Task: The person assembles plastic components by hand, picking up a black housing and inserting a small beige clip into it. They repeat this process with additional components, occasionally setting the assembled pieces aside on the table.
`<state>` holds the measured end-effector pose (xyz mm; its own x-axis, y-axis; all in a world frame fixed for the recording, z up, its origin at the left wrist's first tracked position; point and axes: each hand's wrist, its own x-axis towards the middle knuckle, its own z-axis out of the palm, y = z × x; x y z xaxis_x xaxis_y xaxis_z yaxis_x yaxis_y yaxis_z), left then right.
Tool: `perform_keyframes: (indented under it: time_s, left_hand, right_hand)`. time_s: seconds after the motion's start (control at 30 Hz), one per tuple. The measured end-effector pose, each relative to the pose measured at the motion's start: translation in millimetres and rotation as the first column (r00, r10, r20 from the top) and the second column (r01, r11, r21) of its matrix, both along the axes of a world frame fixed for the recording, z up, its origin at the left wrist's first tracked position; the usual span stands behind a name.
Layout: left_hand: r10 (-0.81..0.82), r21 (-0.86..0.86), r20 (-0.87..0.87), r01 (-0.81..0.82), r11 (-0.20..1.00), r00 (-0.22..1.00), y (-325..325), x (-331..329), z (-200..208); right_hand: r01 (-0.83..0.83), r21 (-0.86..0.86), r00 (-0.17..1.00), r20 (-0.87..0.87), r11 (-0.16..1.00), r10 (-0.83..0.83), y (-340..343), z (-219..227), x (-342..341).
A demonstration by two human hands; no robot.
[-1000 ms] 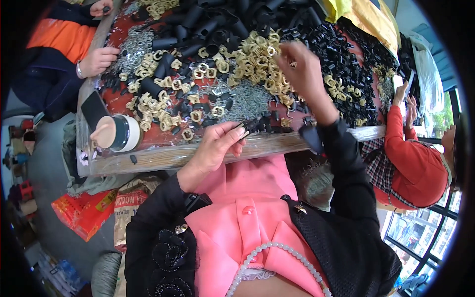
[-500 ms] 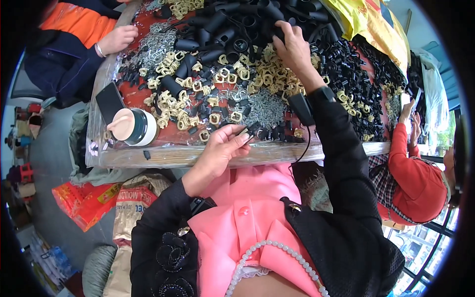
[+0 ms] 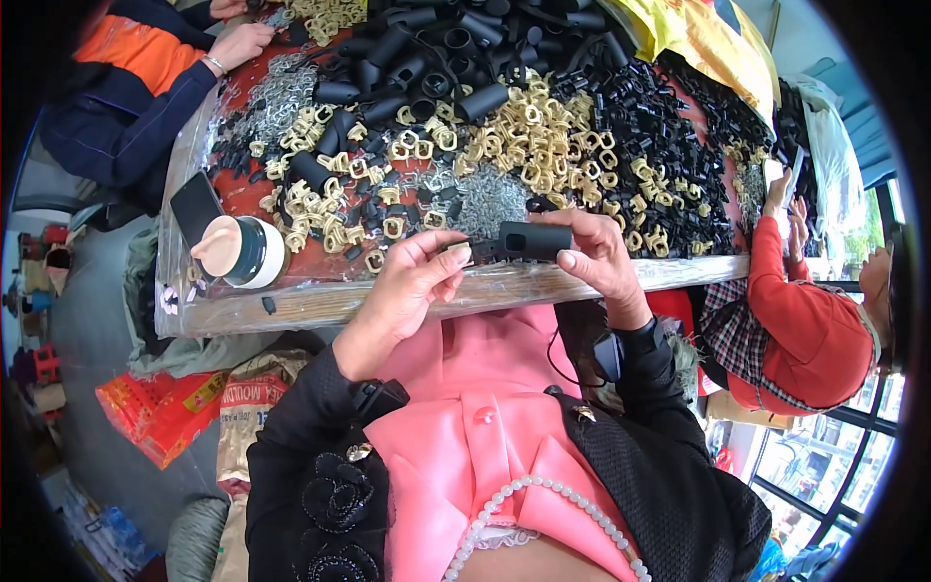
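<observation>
Close to the table's near edge, my right hand (image 3: pixel 599 254) grips a black tube (image 3: pixel 536 241) with a small rectangular slot in its side. Facing it, my left hand (image 3: pixel 411 291) pinches a small black part (image 3: pixel 479 252), with a pale bit at the fingertips. That part meets the tube's left end, or nearly so; whether they are joined I cannot tell. Just beyond my hands lie a heap of small silver metal pieces (image 3: pixel 490 201) and a pile of cream-coloured plastic rings (image 3: pixel 543 136).
Black tubes (image 3: pixel 388 48) are heaped at the back, and small black parts (image 3: pixel 669 145) cover the right. A lidded jar (image 3: pixel 254 254) and a phone (image 3: pixel 206 206) stand at the left. One person in orange and navy (image 3: pixel 126 107) works at left; another in red (image 3: pixel 795 320) sits at right.
My right hand has come back from the far pile with a black tube and brought it to the part in my left hand. The view has shifted slightly.
</observation>
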<state>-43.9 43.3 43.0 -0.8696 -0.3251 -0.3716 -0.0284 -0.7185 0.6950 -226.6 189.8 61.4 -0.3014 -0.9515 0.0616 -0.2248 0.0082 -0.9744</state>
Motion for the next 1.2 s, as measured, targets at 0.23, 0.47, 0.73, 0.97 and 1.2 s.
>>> perform_keyframes:
  time_s: [0.23, 0.47, 0.73, 0.97, 1.2]
  left_hand:
    - [-0.116, -0.136, 0.0, 0.115, 0.984, 0.993, 7.0, -1.9, 7.9]
    - [-0.2, -0.291, 0.098, 0.22, 0.931, 0.975, -2.0, -2.2, 10.4]
    - [-0.263, -0.261, 0.183, 0.305, 0.916, 0.947, -10.5, -2.1, 9.1]
    - [-0.314, -0.097, 0.198, 0.337, 0.936, 0.929, -11.9, 1.0, -2.2]
    - [-0.245, -0.09, 0.168, 0.262, 0.961, 0.955, -7.8, -2.6, -3.2]
  right_hand:
    - [-0.142, 0.003, 0.988, 0.069, 0.99, 0.141, 6.9, -0.2, 4.0]
    - [-0.14, 0.074, 0.967, 0.222, 0.987, 0.121, 10.4, -4.5, 13.7]
    - [-0.109, 0.084, 0.885, 0.462, 0.99, 0.058, 12.8, -14.9, 26.3]
    - [-0.125, 0.146, 0.89, 0.453, 0.981, 0.046, 12.1, -9.2, 28.4]
    - [-0.1, 0.103, 0.795, 0.606, 0.99, 0.017, 16.2, -23.7, 23.1]
